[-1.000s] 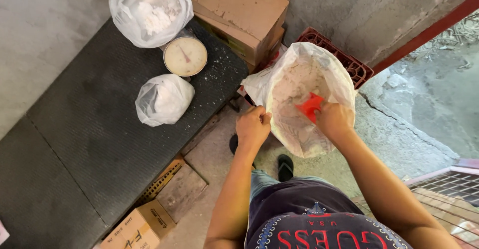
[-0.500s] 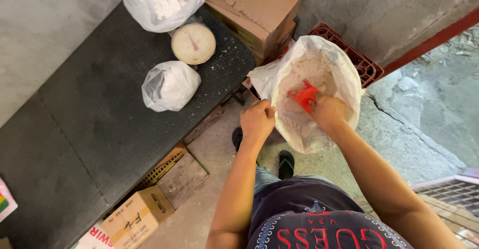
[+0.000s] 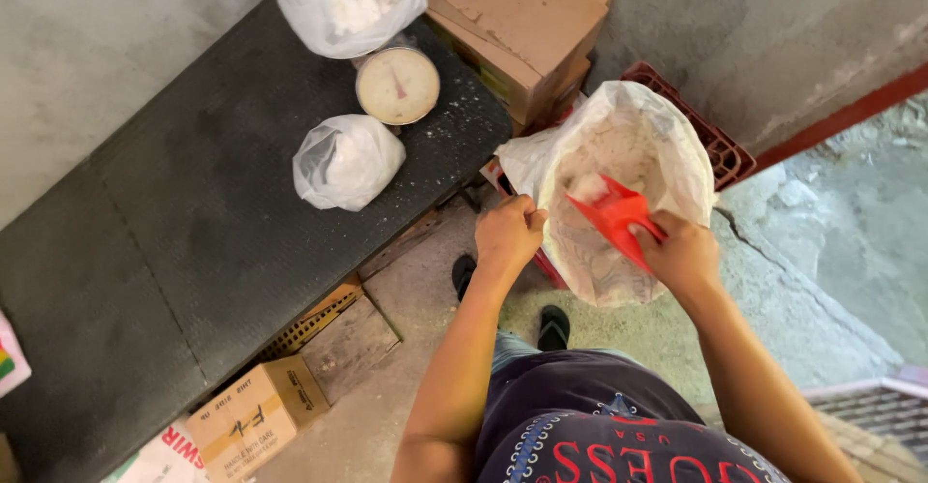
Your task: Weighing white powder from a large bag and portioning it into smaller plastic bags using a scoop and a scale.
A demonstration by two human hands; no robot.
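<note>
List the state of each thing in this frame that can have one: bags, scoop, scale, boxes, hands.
Large white sack: open, mouth held wide, white powder inside.
Red scoop: inside the sack, some powder on it.
Left hand: pinching the sack's rim.
Right hand: gripping the scoop's handle.
Small plastic bag: filled, gathered shut, lying on the black bench.
Dial scale: bag of powder on top.
Cardboard boxes: closed, stacked.
</note>
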